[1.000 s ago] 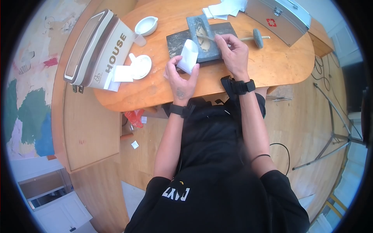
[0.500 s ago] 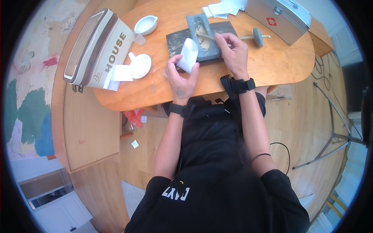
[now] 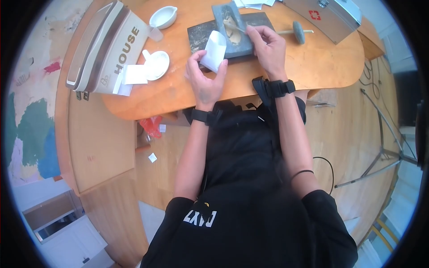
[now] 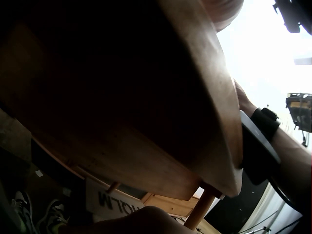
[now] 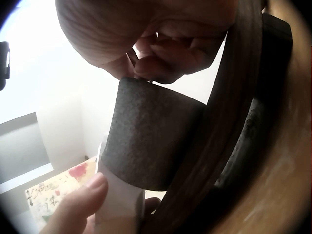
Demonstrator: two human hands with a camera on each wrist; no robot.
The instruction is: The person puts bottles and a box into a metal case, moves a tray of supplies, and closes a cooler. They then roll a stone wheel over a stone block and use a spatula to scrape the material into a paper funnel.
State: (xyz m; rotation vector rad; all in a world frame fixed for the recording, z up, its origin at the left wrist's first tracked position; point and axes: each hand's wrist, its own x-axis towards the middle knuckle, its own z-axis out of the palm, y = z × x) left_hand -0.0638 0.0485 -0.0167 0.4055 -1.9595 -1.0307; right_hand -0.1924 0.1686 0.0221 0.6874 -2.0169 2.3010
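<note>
A small white paper envelope point(image 3: 216, 50) is held upright by my left hand point(image 3: 206, 84), pinched between thumb and fingers, its flap end up. Beside it stands a grey stone grinding trough point(image 3: 245, 51) with tan powder point(image 3: 232, 32) in its hollow. My right hand point(image 3: 271, 50) pinches a thin, narrow tool point(image 3: 240, 29) whose far end reaches into the powder. In the right wrist view, the envelope point(image 5: 118, 202) is right at the trough's end point(image 5: 151, 134), with my left thumb on it. The left wrist view shows mainly the table's underside point(image 4: 146, 161).
Under the trough lies a dark slab point(image 3: 199, 37). A stone wheel on a wooden axle point(image 3: 298, 33) lies to the right, near a metal case point(image 3: 330, 20). On the left are a white bowl point(image 3: 163, 17), a small cup point(image 3: 155, 34), a white dish point(image 3: 157, 67) and a HOUSE box point(image 3: 120, 49).
The head view has shifted, so the table and its things sit a little higher in it. Both hands keep nearly the same place by the trough, still holding the envelope and the thin tool.
</note>
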